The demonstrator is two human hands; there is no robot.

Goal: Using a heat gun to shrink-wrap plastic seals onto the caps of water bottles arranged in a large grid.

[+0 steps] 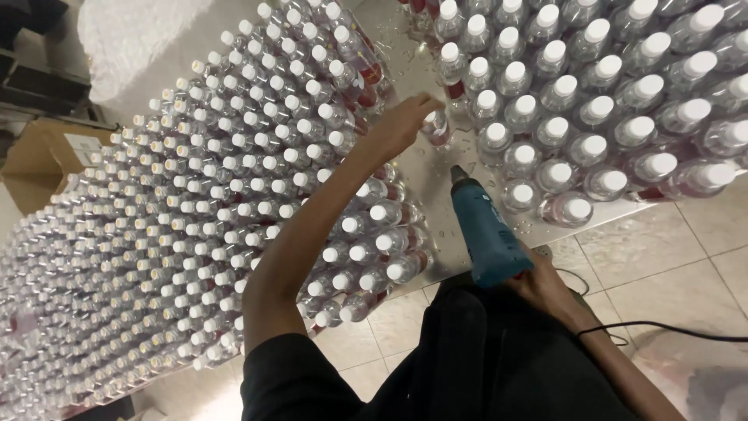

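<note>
Reaching across the metal table (436,183), left hand (401,125) with fingers curled around one small clear bottle (436,126) — upright in the bare strip between two big blocks of white-capped bottles. Gripping a blue heat gun (481,226) near the table's front edge, right hand (541,284) clamped on the handle, nozzle aimed toward the held bottle. Trailing over the tiled floor (662,257) — a black cord (662,326).

The person wears a black short-sleeved top (436,366), forearms bare.
</note>
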